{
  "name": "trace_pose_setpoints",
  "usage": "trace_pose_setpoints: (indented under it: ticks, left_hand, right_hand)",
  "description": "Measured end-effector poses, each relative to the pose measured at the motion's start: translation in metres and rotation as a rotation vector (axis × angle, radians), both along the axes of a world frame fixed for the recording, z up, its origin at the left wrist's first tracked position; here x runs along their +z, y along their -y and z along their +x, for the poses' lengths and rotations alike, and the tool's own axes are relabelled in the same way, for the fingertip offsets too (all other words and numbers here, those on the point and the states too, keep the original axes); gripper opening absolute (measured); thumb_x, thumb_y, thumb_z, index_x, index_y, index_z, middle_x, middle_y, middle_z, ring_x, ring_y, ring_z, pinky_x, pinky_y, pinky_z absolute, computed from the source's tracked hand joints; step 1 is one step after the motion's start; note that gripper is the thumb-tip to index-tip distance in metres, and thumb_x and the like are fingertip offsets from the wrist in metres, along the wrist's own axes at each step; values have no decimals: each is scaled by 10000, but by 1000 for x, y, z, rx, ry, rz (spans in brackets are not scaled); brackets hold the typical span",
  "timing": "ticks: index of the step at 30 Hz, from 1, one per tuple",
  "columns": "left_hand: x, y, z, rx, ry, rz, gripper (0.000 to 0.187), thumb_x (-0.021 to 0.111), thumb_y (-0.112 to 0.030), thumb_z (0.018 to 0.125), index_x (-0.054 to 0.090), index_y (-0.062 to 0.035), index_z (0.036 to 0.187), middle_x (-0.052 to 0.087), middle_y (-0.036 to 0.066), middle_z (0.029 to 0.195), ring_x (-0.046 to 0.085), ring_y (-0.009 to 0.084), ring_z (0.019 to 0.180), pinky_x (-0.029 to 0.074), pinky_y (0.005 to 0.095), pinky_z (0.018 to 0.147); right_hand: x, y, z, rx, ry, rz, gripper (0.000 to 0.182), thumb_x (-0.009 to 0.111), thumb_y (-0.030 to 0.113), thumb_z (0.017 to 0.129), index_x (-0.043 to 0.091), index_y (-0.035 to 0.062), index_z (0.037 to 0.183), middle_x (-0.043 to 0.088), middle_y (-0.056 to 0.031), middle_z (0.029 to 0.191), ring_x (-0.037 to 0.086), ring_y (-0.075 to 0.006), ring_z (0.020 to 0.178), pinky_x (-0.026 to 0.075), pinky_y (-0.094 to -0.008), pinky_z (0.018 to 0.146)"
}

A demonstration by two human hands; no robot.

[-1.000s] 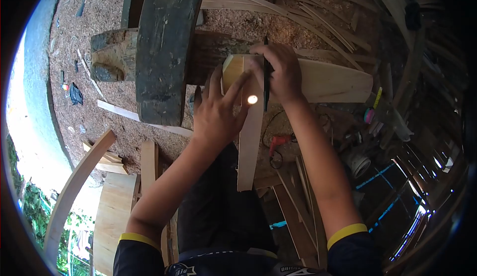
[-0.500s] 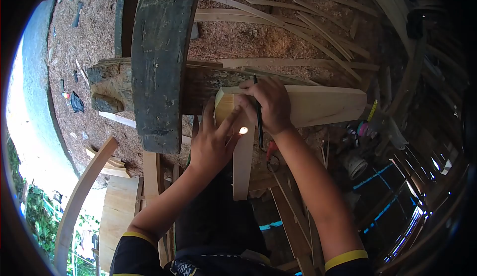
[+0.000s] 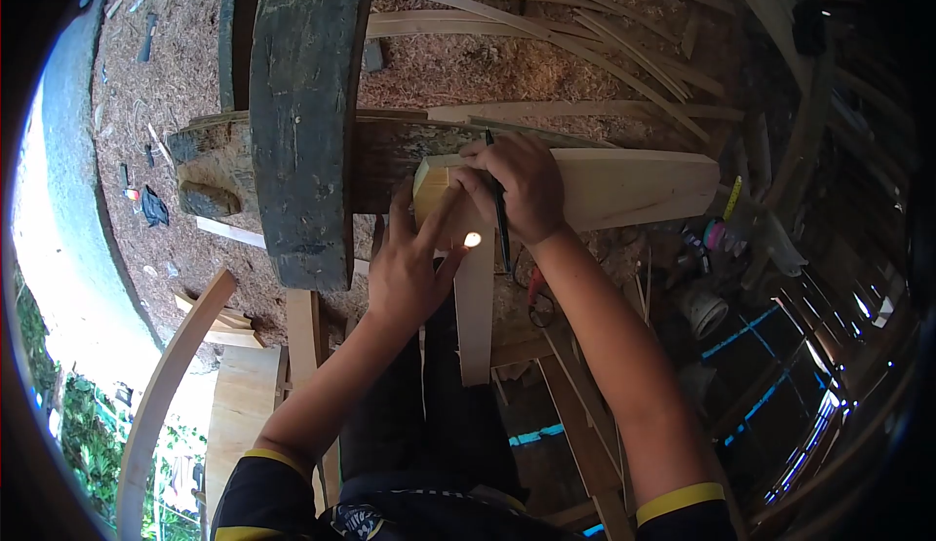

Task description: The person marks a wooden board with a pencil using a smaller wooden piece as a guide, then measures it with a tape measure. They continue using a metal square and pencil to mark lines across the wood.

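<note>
A pale wooden board (image 3: 634,188) lies across the centre, its left end cut to angled faces. My left hand (image 3: 409,266) rests on that end with fingers spread, the index fingertip close to my right fingers. My right hand (image 3: 522,185) is closed round a slim black pencil-like tool (image 3: 502,224), which slants down past the board's near edge. The tool's tip and exact kind are hard to make out. Under the board another pale wooden strip (image 3: 475,331) runs toward my legs. A bright spot of light falls beside my left thumb.
A dark curved timber (image 3: 304,122) crosses a weathered beam (image 3: 210,166) at left. Long thin wood strips (image 3: 546,29) lie on shavings behind. A yellow tape measure (image 3: 733,198) is at right; a red-handled tool (image 3: 535,288) lies below my right hand. A curved plank (image 3: 171,395) stands lower left.
The view has shifted slightly, so the board and dark timber appear a little higher. Both hands keep nearly the same places on the board, the black tool still in my right.
</note>
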State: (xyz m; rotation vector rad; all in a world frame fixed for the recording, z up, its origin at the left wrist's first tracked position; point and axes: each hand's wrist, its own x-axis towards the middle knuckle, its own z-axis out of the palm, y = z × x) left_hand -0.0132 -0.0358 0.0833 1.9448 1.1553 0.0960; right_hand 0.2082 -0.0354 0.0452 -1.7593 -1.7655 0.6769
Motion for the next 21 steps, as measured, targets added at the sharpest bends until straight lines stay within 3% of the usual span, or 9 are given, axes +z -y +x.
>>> trace_pose_setpoints:
  ticks: [5, 12, 15, 17, 18, 20, 21]
  left_hand:
    - [5, 0, 0, 22, -4, -7, 907, 887, -318, 931, 461, -285, 1731, 505, 307, 1590, 679, 543, 1308, 651, 533, 971]
    - [2, 8, -1, 42, 6, 63, 870, 882, -346, 945, 483, -303, 1717, 544, 312, 1564, 691, 544, 1298, 638, 542, 990]
    - [2, 11, -1, 59, -4, 75, 860, 882, -363, 949, 488, -315, 1712, 578, 294, 1536, 695, 531, 1301, 633, 549, 1000]
    - [0, 13, -2, 57, 14, 69, 862, 880, -356, 946, 483, -326, 1710, 608, 261, 1520, 699, 505, 1310, 631, 551, 1007]
    - [-1, 13, -2, 62, 10, 74, 862, 880, -356, 946, 483, -326, 1710, 608, 261, 1520, 699, 505, 1310, 631, 551, 1007]
    - [-2, 14, -3, 52, 9, 50, 864, 878, -332, 944, 480, -329, 1710, 620, 230, 1518, 704, 472, 1321, 633, 548, 1014]
    - [-5, 16, -4, 45, 11, 88, 867, 876, -312, 941, 477, -330, 1711, 629, 220, 1506, 708, 458, 1322, 633, 546, 1015]
  right_hand:
    - [-5, 2, 0, 3, -2, 38, 215, 842, 203, 955, 675, 82, 895, 811, -77, 1012, 749, -348, 936, 555, -490, 863]
    - [-7, 5, 1, -3, -39, 77, 148, 783, 172, 991, 719, 55, 924, 796, -103, 962, 727, -360, 896, 544, -492, 834]
    - [-9, 5, 1, -16, -40, 169, 99, 741, 178, 992, 770, 83, 987, 723, -118, 858, 701, -363, 851, 546, -506, 847]
    - [-10, 6, 1, -63, -112, 212, 219, 683, 161, 1024, 807, 75, 1183, 732, -128, 865, 710, -367, 863, 552, -507, 868]
    - [-13, 6, 0, -59, -117, 217, 219, 683, 161, 1024, 807, 75, 1183, 732, -128, 865, 710, -367, 863, 552, -507, 868]
    - [-16, 11, -1, -173, -179, 322, 363, 635, 143, 1048, 763, 69, 1379, 759, -139, 917, 719, -374, 886, 560, -514, 905]
    - [-13, 15, 2, -182, -241, 278, 328, 598, 152, 1074, 734, 41, 1351, 779, -150, 1015, 743, -373, 953, 566, -506, 946]
